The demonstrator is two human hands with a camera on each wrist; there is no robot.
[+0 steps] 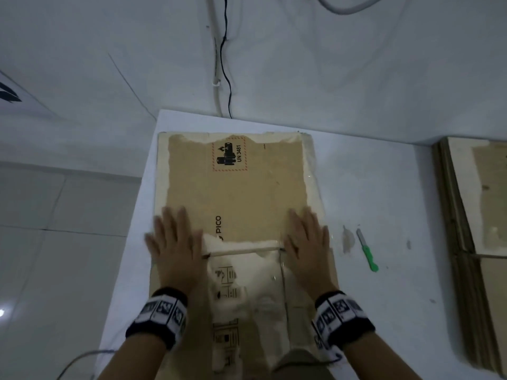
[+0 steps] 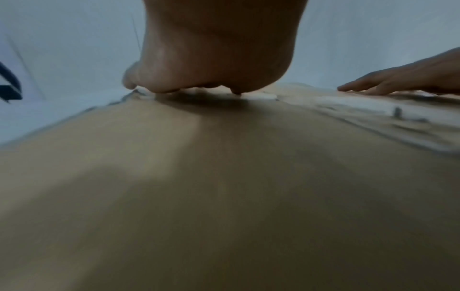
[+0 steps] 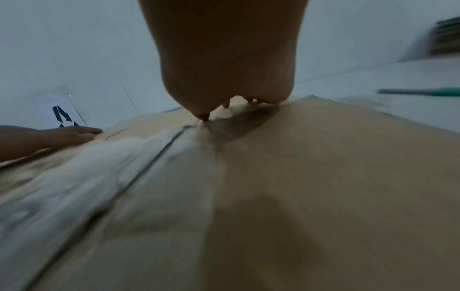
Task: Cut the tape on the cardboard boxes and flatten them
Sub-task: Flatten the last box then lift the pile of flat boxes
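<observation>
A flattened brown cardboard box (image 1: 236,187) with torn white patches and a battery warning label lies on the white table (image 1: 384,204). My left hand (image 1: 172,239) presses flat on its left side, fingers straight and spread. On the right side my right hand (image 1: 307,239) presses flat the same way. Both palms sit along the fold where the near flaps (image 1: 247,292) meet the main panel. The left wrist view shows the left palm (image 2: 214,59) down on the cardboard (image 2: 224,187). In the right wrist view the right palm (image 3: 224,59) rests by a taped seam (image 3: 159,149).
A green-handled knife (image 1: 367,250) lies on the table to the right of the box, and appears in the right wrist view as the knife (image 3: 423,92). A stack of flattened boxes (image 1: 474,242) sits at the far right. The table's left edge drops to a tiled floor (image 1: 55,242).
</observation>
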